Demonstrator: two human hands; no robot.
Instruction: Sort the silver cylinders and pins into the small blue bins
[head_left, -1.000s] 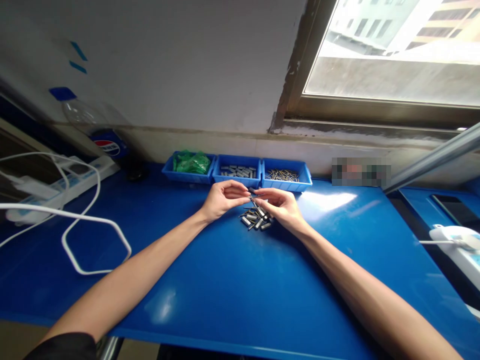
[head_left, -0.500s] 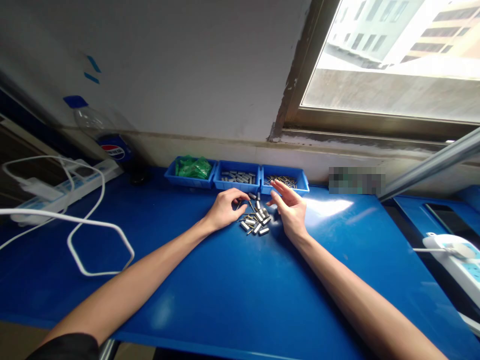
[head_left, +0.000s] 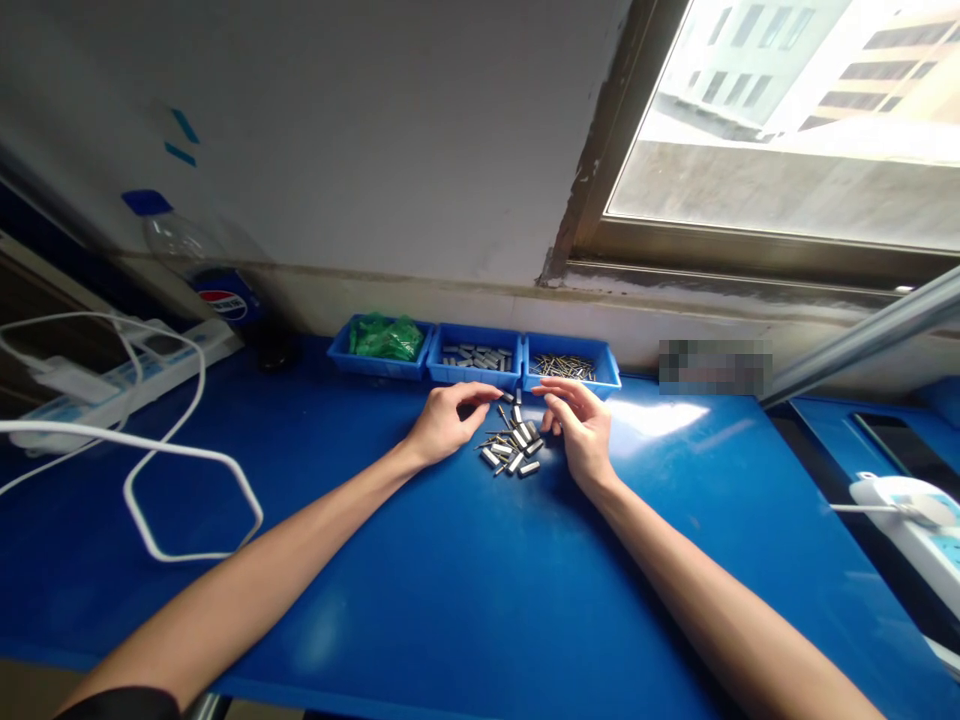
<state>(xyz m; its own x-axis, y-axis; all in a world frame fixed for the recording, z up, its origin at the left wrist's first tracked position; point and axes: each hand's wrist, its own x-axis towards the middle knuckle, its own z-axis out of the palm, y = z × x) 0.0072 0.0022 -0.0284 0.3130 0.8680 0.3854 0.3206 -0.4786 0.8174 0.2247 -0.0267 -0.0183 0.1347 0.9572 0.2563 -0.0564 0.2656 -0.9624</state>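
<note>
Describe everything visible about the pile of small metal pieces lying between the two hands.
The pile of small metal pieces is a loose heap of short silvery blocks mixed with thin pins, lying flat at mixed angles on the blue table, just before the middle tray. The left hand and right hand flank it, fingertips at its edges.

Bench (head_left: 450,600), far edge: three trays in a row, bag tray (head_left: 381,345) left, sleeve tray (head_left: 474,362) middle, pin tray (head_left: 570,366) right. Before them lay a heap of metal parts (head_left: 512,440), between my left hand (head_left: 442,420) and my right hand (head_left: 581,425). Power strip (head_left: 120,375) and cable (head_left: 172,470) lay at the left edge.
</note>
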